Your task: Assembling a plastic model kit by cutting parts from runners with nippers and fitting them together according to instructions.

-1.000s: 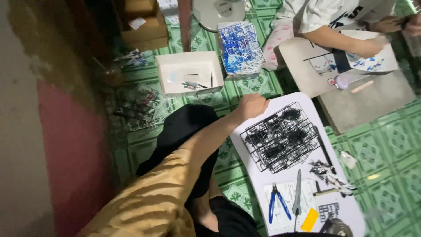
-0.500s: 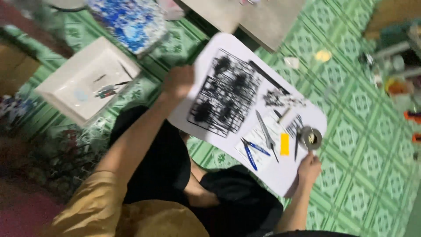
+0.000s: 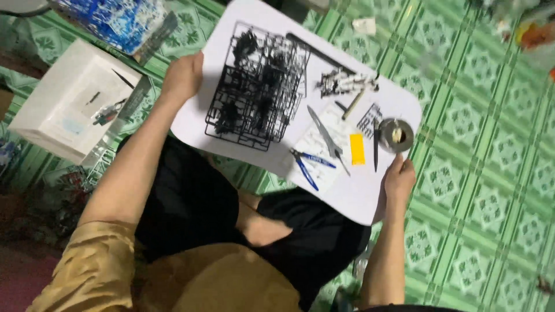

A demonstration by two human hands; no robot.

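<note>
— So, where are the hands?

— Both grip the white board [image 3: 358, 196], a surface held over the person's lap. The left hand [image 3: 184, 75] is curled around its far edge, beside the black plastic parts frame [image 3: 257, 86]. The right hand [image 3: 399, 180] clasps the near edge, just below the small round metal dish [image 3: 396, 134].

— What lies on the board?

— Besides the frame, blue-handled nippers [image 3: 306, 164], grey tweezers [image 3: 326, 138], a yellow slip [image 3: 357, 149], a dark thin tool [image 3: 376, 144] next to the dish, and a cluster of pale small parts [image 3: 346, 84]. They rest partly on printed sheets [image 3: 318, 151].

— And around it?

— Green patterned floor tiles [image 3: 485, 173] lie underneath. A white open box [image 3: 72, 107] sits on the floor to the left hand's side, with a blue-and-white printed box [image 3: 115, 20] just beyond it.
</note>
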